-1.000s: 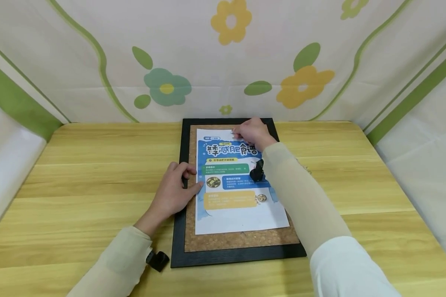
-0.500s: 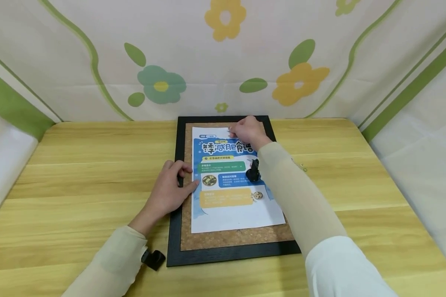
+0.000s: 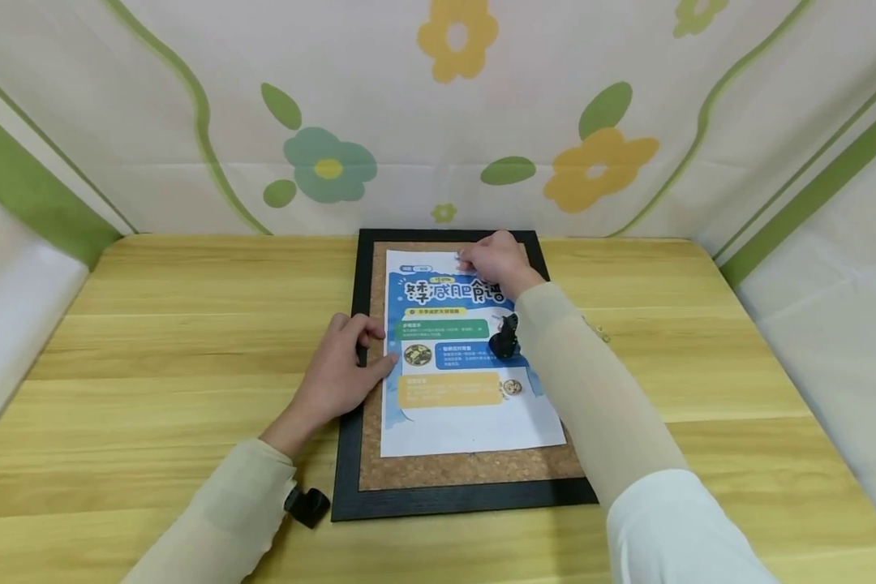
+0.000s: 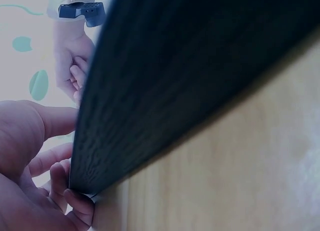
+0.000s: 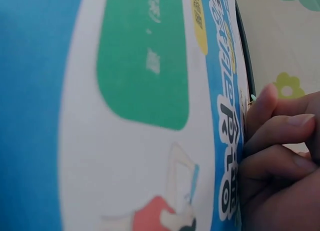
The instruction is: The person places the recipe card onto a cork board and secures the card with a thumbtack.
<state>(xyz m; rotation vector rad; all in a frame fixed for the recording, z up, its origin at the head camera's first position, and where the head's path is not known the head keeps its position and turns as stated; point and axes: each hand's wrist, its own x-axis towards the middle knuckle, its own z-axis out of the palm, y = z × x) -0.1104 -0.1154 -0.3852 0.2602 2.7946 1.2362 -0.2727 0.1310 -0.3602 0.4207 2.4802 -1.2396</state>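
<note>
A printed paper sheet (image 3: pixel 474 426) with blue, green and yellow blocks lies on a cork board (image 3: pixel 474 469) with a black frame (image 3: pixel 445 500). At the sheet's top edge, my right hand (image 3: pixel 498 258) pinches a small pushpin (image 5: pixel 253 97); its light-coloured head barely shows between thumb and finger. The other fingers are curled against the paper. On the left side, my left hand (image 3: pixel 339 365) rests on the board, its thumb touching the paper's left edge. Some of its fingers lie bent at the frame's outer edge, as the left wrist view (image 4: pixel 80 206) shows.
The board lies on a wooden table (image 3: pixel 190 341), close to the flowered cloth (image 3: pixel 409 105) behind it. Several small pale-green and yellowish items (image 3: pixel 601 333) lie on the table to the right of the board, partly behind my right forearm.
Both hands keep their places on the board and paper. The head view shifts slightly left and right; nothing else visibly moves.
</note>
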